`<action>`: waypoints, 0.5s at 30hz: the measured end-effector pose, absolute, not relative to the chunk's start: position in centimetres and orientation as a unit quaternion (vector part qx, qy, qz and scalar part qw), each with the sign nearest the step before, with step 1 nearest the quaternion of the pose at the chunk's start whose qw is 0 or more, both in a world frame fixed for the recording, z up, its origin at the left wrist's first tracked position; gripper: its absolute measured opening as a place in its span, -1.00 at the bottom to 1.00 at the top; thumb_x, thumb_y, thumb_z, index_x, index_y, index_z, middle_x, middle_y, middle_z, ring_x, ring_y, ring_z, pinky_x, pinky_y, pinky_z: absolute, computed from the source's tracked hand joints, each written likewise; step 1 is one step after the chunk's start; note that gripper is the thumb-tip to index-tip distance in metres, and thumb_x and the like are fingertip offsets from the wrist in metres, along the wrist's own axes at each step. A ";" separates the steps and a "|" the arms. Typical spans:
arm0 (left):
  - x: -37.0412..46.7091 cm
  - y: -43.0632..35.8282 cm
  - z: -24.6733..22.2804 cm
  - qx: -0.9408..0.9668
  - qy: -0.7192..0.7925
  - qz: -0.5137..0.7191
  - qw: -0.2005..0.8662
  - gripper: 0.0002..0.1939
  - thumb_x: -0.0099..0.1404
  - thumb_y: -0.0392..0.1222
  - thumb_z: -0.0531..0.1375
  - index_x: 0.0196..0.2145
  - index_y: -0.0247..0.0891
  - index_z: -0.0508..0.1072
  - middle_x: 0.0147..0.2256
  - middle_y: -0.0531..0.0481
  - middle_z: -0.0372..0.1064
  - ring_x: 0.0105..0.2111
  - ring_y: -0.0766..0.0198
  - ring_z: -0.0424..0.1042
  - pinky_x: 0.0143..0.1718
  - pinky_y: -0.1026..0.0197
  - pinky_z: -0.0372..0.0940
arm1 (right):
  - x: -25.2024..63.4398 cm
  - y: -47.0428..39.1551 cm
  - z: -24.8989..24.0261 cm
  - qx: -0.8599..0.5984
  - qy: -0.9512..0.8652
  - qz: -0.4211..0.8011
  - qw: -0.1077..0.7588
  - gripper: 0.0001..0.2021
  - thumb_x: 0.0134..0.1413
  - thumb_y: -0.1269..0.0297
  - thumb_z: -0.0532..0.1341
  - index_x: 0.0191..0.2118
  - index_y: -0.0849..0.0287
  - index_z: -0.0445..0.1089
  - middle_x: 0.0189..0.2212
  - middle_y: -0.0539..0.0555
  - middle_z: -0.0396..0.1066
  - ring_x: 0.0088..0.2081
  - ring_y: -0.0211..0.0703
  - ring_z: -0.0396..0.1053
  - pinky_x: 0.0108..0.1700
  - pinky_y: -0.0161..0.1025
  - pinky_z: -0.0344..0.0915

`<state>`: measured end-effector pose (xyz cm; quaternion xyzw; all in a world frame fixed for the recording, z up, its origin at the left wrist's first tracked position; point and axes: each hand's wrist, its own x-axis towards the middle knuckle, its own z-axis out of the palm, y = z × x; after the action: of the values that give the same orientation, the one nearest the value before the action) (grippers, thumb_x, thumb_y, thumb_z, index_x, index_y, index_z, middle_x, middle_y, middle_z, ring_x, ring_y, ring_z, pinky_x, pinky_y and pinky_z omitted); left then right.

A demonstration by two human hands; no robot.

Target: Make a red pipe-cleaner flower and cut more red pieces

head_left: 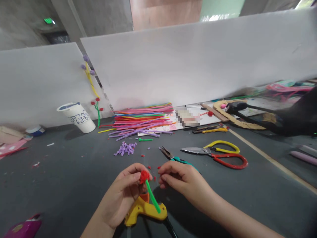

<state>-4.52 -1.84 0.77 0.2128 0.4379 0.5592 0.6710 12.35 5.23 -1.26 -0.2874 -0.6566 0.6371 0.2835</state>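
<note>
My left hand [126, 195] pinches a red fuzzy flower [144, 177] between thumb and fingers. A green stem [153, 197] runs from the flower down to the right. My right hand [182, 180] is just to the right of the flower, apart from it, with its fingers curled and thumb near the fingertips; whether it holds something small I cannot make out. Below the hands lies a yellow glue gun [146, 211], partly behind the left hand and the stem. Small red bits [149, 167] lie on the dark table between the hands.
Teal-handled pliers [183, 161] lie behind my right hand, with red-yellow scissors [213, 152] beyond. Purple pieces [125, 148], a pile of fuzzy sticks [143, 119] and a utility knife [210, 130] lie farther back. A white cup [78, 118] stands left; a magenta object [24, 228] lies front left.
</note>
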 end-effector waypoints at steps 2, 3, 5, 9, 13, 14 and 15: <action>-4.4 -1.9 0.7 0.210 0.431 0.552 0.683 -0.96 0.08 -0.32 0.21 -0.44 -0.31 0.45 -0.44 -0.02 0.39 -0.51 0.37 0.34 -0.43 0.32 0.30 | 12.4 5.0 -0.9 -0.283 -0.619 0.677 0.280 -0.95 0.00 0.35 0.14 -0.35 0.15 0.28 -0.49 -0.04 0.45 -0.44 -0.24 0.47 -0.32 -0.31 0.37; -4.3 -1.9 0.7 0.209 0.429 0.548 0.687 -0.95 0.07 -0.33 0.21 -0.43 -0.31 0.45 -0.43 -0.03 0.39 -0.50 0.35 0.35 -0.42 0.30 0.31 | 12.5 4.8 -0.7 -0.281 -0.607 0.688 0.281 -0.95 -0.01 0.34 0.15 -0.36 0.15 0.28 -0.49 -0.04 0.46 -0.43 -0.24 0.47 -0.31 -0.30 0.38; -4.2 -1.9 0.7 0.205 0.431 0.544 0.690 -0.94 0.06 -0.32 0.21 -0.43 -0.32 0.46 -0.43 -0.04 0.39 -0.49 0.32 0.36 -0.42 0.28 0.31 | 12.7 4.7 -0.1 -0.275 -0.609 0.682 0.297 -0.99 -0.01 0.37 0.15 -0.40 0.17 0.30 -0.47 -0.02 0.47 -0.39 -0.24 0.47 -0.28 -0.30 0.38; -4.1 -1.9 0.8 0.205 0.446 0.537 0.686 -0.95 0.05 -0.30 0.23 -0.45 -0.33 0.45 -0.45 -0.03 0.38 -0.50 0.32 0.36 -0.43 0.29 0.31 | 13.1 4.5 0.9 -0.272 -0.699 0.556 0.358 -0.91 -0.05 0.48 0.18 -0.48 0.18 0.37 -0.47 -0.01 0.44 -0.37 -0.27 0.40 -0.29 -0.35 0.33; -4.0 -1.9 0.6 0.203 0.454 0.523 0.693 -0.95 0.06 -0.30 0.23 -0.45 -0.33 0.45 -0.48 -0.02 0.38 -0.54 0.36 0.35 -0.46 0.32 0.29 | 13.3 4.3 1.0 -0.270 -0.727 0.522 0.355 -0.86 -0.02 0.51 0.17 -0.43 0.15 0.43 -0.48 -0.04 0.46 -0.43 -0.31 0.39 -0.35 -0.40 0.31; -4.0 -1.9 0.6 0.202 0.453 0.520 0.696 -0.95 0.06 -0.30 0.24 -0.44 -0.32 0.45 -0.49 -0.01 0.38 -0.54 0.37 0.34 -0.47 0.34 0.28 | 13.3 4.2 0.9 -0.265 -0.731 0.519 0.354 -0.86 -0.01 0.51 0.16 -0.42 0.15 0.43 -0.47 -0.04 0.46 -0.43 -0.31 0.40 -0.35 -0.40 0.31; -3.9 -2.0 0.5 0.202 0.452 0.518 0.698 -0.94 0.05 -0.30 0.24 -0.44 -0.32 0.45 -0.50 0.00 0.38 -0.55 0.38 0.34 -0.47 0.35 0.28 | 13.3 4.1 0.9 -0.259 -0.737 0.511 0.358 -0.87 -0.01 0.50 0.17 -0.42 0.15 0.42 -0.48 -0.04 0.46 -0.43 -0.31 0.39 -0.35 -0.40 0.31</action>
<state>-3.94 -1.97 0.49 0.2018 0.4521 0.5178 0.6977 13.32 4.07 0.86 -0.2591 -0.7371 0.5112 0.3580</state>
